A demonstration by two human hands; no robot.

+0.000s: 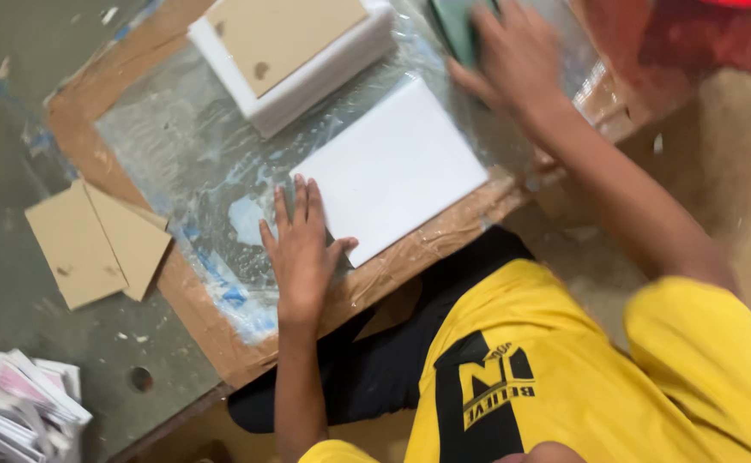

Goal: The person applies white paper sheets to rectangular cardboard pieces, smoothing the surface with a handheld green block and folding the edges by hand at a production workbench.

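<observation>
Fingers (294,206) of left hand (301,249) spread flat beside white sheet (390,170); its long axis diagonal.

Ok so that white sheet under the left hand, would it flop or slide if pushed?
The white sheet lies flat with straight edges, so probably stiff. It sits on glossy plastic film, so it may slide easily; the left hand seems to steady it.

Two loose cardboard pieces (96,242) on the floor — paper bundle (19,411) nearby.
</observation>
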